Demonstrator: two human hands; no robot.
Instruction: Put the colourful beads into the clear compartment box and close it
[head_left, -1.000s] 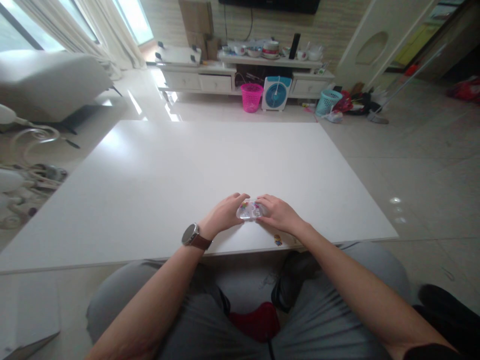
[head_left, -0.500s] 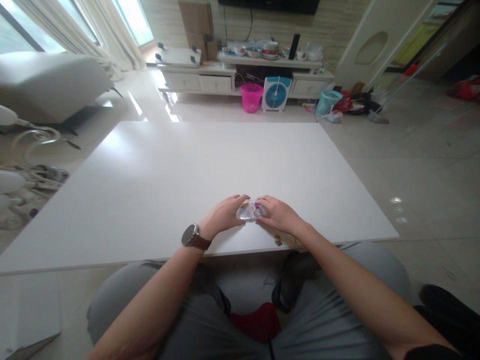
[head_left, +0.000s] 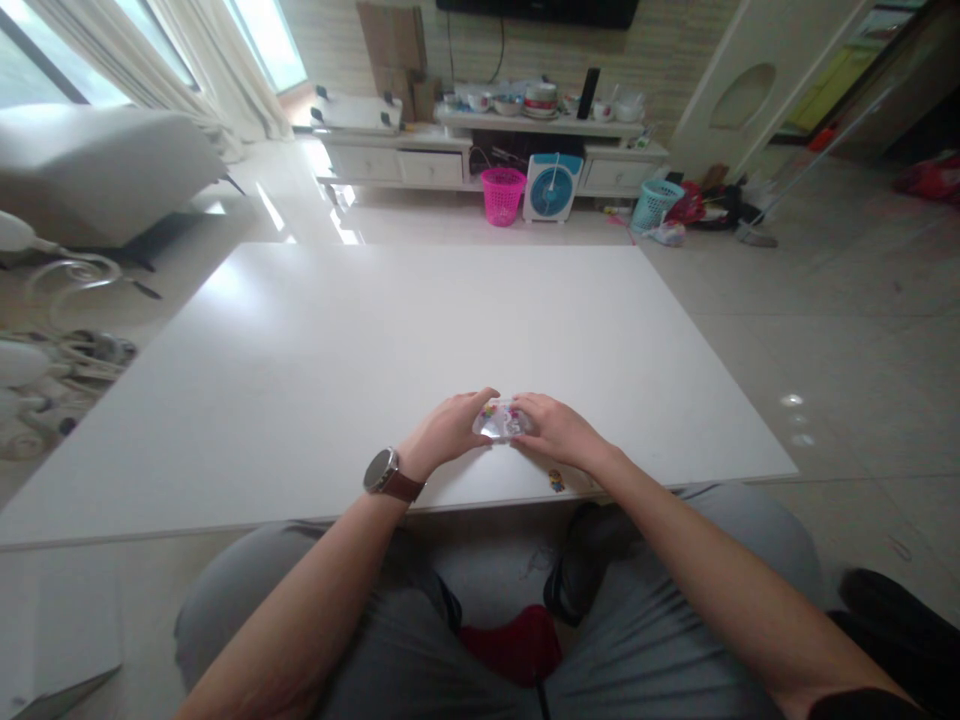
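Note:
Between my hands, just above or on the near part of the white table (head_left: 420,320), is a small clear plastic case (head_left: 501,424) with colourful prints on it. Its exact kind is too small to tell. My left hand (head_left: 456,428) grips its left side, thumb and fingers closed around the edge. On the opposite side my right hand (head_left: 559,428) holds it the same way, fingers bent over the top. A small yellow-and-blue cartoon figure sticker (head_left: 556,480) lies on the table by the near edge, below my right hand.
My legs are under the table's near edge. Beyond its far edge stand a pink basket (head_left: 502,196), a blue-and-white fan (head_left: 553,188) and a light-blue basket (head_left: 657,205), in front of a low white cabinet (head_left: 360,165). A grey sofa (head_left: 97,170) is at far left.
Both hands stay in nearly the same place on the clear case. The glint and contents seen through the case have shifted slightly, with the left part now looking brighter.

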